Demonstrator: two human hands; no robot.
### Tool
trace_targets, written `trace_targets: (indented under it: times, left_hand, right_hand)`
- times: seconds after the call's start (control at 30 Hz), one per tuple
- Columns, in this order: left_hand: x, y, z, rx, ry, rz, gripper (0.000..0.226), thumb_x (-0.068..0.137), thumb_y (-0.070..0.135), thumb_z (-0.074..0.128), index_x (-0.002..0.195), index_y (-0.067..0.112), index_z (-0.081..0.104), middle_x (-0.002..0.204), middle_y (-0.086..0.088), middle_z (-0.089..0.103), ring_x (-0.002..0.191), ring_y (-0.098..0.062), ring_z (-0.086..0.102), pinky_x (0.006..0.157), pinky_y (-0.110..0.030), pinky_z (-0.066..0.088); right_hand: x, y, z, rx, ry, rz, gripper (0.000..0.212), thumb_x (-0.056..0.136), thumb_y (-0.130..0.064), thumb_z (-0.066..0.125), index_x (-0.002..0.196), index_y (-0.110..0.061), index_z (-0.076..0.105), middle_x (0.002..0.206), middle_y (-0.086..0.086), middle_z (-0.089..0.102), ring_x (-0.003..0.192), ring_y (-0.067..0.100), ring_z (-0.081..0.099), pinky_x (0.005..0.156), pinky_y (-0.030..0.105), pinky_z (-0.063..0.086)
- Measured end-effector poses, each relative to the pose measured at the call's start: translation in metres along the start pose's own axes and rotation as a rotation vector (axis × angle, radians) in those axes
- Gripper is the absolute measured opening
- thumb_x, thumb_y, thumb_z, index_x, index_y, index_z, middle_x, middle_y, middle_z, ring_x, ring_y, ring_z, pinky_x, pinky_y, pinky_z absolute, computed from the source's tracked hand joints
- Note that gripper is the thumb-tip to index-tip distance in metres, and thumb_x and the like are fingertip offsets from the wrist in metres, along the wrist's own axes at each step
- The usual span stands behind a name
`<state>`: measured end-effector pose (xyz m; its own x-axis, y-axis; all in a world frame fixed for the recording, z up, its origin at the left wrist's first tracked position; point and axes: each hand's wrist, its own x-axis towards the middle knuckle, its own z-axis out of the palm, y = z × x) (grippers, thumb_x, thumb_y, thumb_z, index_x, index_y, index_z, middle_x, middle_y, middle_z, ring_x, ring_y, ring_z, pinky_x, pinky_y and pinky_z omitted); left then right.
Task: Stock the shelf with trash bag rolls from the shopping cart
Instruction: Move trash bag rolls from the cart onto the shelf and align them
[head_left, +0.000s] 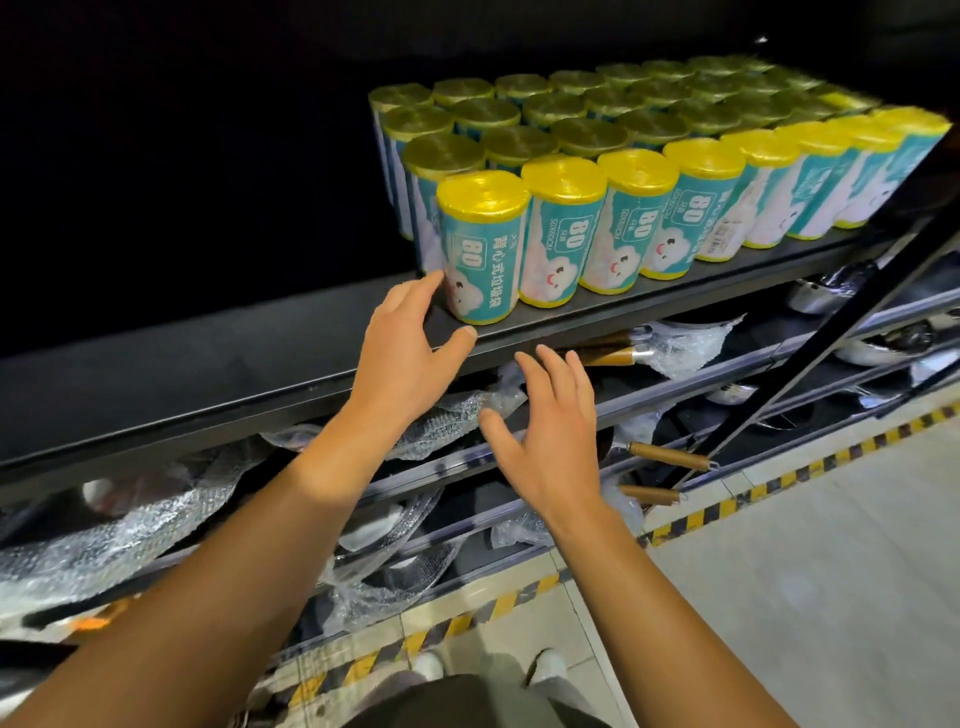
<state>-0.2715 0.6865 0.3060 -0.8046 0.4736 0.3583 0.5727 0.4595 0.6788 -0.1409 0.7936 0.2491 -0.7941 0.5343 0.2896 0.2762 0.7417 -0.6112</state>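
Several rows of yellow trash bag rolls with teal labels stand upright on the dark shelf (218, 353), filling its right part. The nearest roll (480, 249) stands at the front left corner of the group. My left hand (410, 353) is spread open just below and left of that roll, fingertips near its base, thumb over the shelf's front edge, holding nothing. My right hand (556, 431) hovers open with fingers spread, lower and in front of the shelf edge, also holding nothing. The shopping cart is out of view.
The left part of the shelf is bare and dark. Lower shelves hold pans with wooden handles (670, 454) and bubble wrap (104, 540). A slanted black frame bar (841, 332) runs at the right. Yellow-black floor tape (779, 483) borders the pale tiled floor.
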Motion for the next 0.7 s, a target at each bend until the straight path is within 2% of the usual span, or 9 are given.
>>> trace_targets:
  times: [0.07, 0.17, 0.27, 0.33, 0.4, 0.47, 0.57, 0.63, 0.7]
  left_hand:
    - [-0.019, -0.006, -0.008, 0.088, -0.038, 0.023, 0.061, 0.090, 0.032, 0.067, 0.145, 0.014, 0.047, 0.145, -0.004, 0.049, 0.133, -0.022, 0.044, 0.109, -0.028, 0.028]
    - [-0.054, -0.016, -0.018, 0.214, -0.040, 0.041, 0.058, 0.089, 0.039, 0.061, 0.142, 0.016, 0.051, 0.145, -0.002, 0.050, 0.137, -0.023, 0.041, 0.119, -0.043, 0.017]
    - [-0.098, -0.027, -0.024, 0.279, -0.056, -0.010, 0.057, 0.094, 0.037, 0.061, 0.145, 0.019, 0.047, 0.153, -0.001, 0.042, 0.148, -0.023, 0.024, 0.123, -0.047, 0.005]
    - [-0.135, -0.032, -0.027, 0.257, -0.066, -0.082, 0.057, 0.095, 0.041, 0.055, 0.147, 0.019, 0.046, 0.155, -0.001, 0.039, 0.149, -0.024, 0.022, 0.123, -0.046, 0.009]
    - [-0.180, -0.036, -0.029, 0.241, -0.056, -0.146, 0.059, 0.091, 0.044, 0.051, 0.142, 0.014, 0.052, 0.149, -0.006, 0.048, 0.143, -0.029, 0.035, 0.121, -0.048, 0.020]
    - [-0.235, -0.042, -0.030, 0.254, -0.060, -0.219, 0.061, 0.088, 0.046, 0.048, 0.134, 0.009, 0.059, 0.139, -0.012, 0.057, 0.132, -0.035, 0.049, 0.114, -0.050, 0.033]
    - [-0.321, -0.035, -0.043, 0.239, -0.044, -0.373, 0.054, 0.090, 0.045, 0.050, 0.132, 0.012, 0.060, 0.134, -0.010, 0.060, 0.126, -0.029, 0.050, 0.109, -0.037, 0.035]
    - [-0.375, -0.024, -0.055, 0.253, 0.007, -0.471, 0.053, 0.088, 0.039, 0.055, 0.132, 0.011, 0.060, 0.134, -0.011, 0.061, 0.126, -0.024, 0.045, 0.109, -0.029, 0.031]
    - [-0.424, -0.015, -0.070, 0.263, 0.052, -0.579, 0.055, 0.087, 0.042, 0.054, 0.133, 0.012, 0.060, 0.137, -0.010, 0.059, 0.130, -0.023, 0.045, 0.111, -0.022, 0.023]
  right_hand:
    - [-0.014, -0.006, 0.003, 0.005, -0.010, -0.011, 0.067, 0.091, -0.046, 0.059, 0.149, -0.017, 0.042, 0.161, 0.001, 0.031, 0.154, 0.024, 0.009, 0.124, 0.043, 0.015]
    - [-0.035, -0.012, 0.005, 0.008, -0.037, -0.045, 0.067, 0.090, -0.047, 0.058, 0.148, -0.017, 0.043, 0.161, 0.002, 0.031, 0.154, 0.024, 0.010, 0.123, 0.044, 0.016]
    - [-0.060, -0.013, 0.005, 0.001, -0.095, -0.087, 0.068, 0.091, -0.047, 0.059, 0.150, -0.018, 0.041, 0.161, 0.001, 0.030, 0.154, 0.023, 0.009, 0.123, 0.044, 0.017]
    - [-0.080, -0.013, 0.003, 0.017, -0.163, -0.109, 0.072, 0.090, -0.051, 0.054, 0.152, -0.018, 0.039, 0.162, 0.000, 0.029, 0.154, 0.022, 0.008, 0.124, 0.044, 0.015]
    - [-0.103, -0.013, 0.002, 0.027, -0.246, -0.128, 0.074, 0.090, -0.054, 0.051, 0.153, -0.018, 0.038, 0.163, -0.001, 0.027, 0.154, 0.020, 0.006, 0.125, 0.043, 0.012]
    - [-0.132, -0.014, 0.003, 0.027, -0.337, -0.156, 0.070, 0.094, -0.050, 0.057, 0.153, -0.019, 0.037, 0.164, -0.001, 0.025, 0.154, 0.019, 0.006, 0.125, 0.042, 0.012]
    - [-0.184, -0.018, 0.008, 0.040, -0.478, -0.192, 0.068, 0.095, -0.047, 0.059, 0.153, -0.018, 0.038, 0.163, -0.001, 0.026, 0.154, 0.022, 0.009, 0.125, 0.042, 0.014]
    - [-0.222, -0.024, 0.013, 0.050, -0.555, -0.236, 0.070, 0.093, -0.053, 0.055, 0.151, -0.018, 0.040, 0.161, 0.001, 0.030, 0.153, 0.025, 0.015, 0.124, 0.046, 0.019]
    - [-0.258, -0.034, 0.018, 0.074, -0.656, -0.284, 0.069, 0.094, -0.053, 0.055, 0.152, -0.020, 0.038, 0.162, -0.002, 0.029, 0.154, 0.022, 0.012, 0.125, 0.041, 0.016]
